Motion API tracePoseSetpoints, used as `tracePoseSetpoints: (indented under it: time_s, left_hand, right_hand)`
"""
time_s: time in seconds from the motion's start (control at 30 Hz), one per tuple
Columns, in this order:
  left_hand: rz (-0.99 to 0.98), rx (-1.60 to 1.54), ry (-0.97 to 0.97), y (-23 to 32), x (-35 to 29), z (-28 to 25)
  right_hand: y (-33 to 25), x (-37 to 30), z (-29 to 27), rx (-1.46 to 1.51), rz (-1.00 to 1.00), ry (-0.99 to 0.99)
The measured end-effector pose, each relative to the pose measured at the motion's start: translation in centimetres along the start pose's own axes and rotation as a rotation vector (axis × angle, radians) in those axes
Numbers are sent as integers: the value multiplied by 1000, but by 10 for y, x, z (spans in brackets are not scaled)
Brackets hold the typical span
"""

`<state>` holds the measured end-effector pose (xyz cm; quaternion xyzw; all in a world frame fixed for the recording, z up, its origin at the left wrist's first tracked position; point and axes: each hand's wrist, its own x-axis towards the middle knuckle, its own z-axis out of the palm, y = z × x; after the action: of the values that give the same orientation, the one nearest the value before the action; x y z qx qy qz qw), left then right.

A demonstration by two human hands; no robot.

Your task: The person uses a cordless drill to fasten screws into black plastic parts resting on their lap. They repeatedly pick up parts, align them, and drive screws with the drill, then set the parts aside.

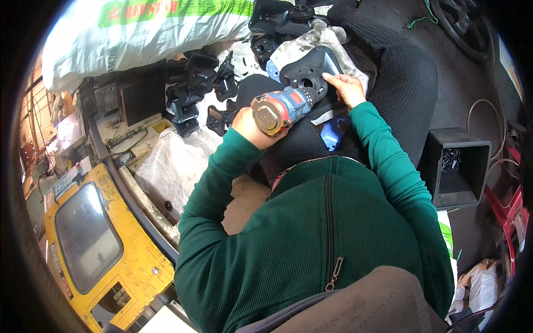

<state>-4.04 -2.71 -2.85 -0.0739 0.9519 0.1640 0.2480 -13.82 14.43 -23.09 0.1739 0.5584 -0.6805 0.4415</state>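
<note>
My left hand point(251, 131) is wrapped round a blue and red cordless drill point(290, 105), its back end toward me. The drill's front end points at a black moulded plastic part point(312, 62) with a round flange and a centre hole, lying across my lap. My right hand point(347, 89) is closed, thumb and fingertips pinching at the right edge of that flange. Whether a small screw is also between them cannot be made out. A shiny blue piece point(333, 133) lies below the part, on my dark trousers. A pale cloth point(322, 38) is behind the part.
Several similar black parts point(194, 77) are piled at the left, more at the top. A large white sack point(150, 41) lies at upper left, a yellow machine panel point(139, 252) at lower left. A dark open bin point(458, 191) with small metal pieces stands right, near red metal framing point(508, 211).
</note>
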Motion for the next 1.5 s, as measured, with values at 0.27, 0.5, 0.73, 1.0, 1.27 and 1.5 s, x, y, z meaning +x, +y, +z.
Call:
tracePoseSetpoints:
  time_s: [0.27, 0.5, 0.73, 1.0, 1.27, 1.5]
  left_hand:
    - [37, -79, -58, 12, 37, -28]
    - [21, -87, -190, 12, 39, -26]
    - [-59, -57, -316, 5, 37, -21]
    - [99, -35, -132, -6, 40, -14]
    - [123, -135, -137, -2, 45, -15]
    - [74, -44, -234, -1, 49, -14]
  right_hand:
    - [0, 1, 2, -27, -20, -17]
    - [8, 4, 6, 23, -41, 0]
    - [10, 2, 3, 117, -22, -56]
    - [11, 4, 7, 27, -82, -8]
    - [10, 3, 10, -29, -163, 38]
    - [15, 7, 4, -94, -187, -8]
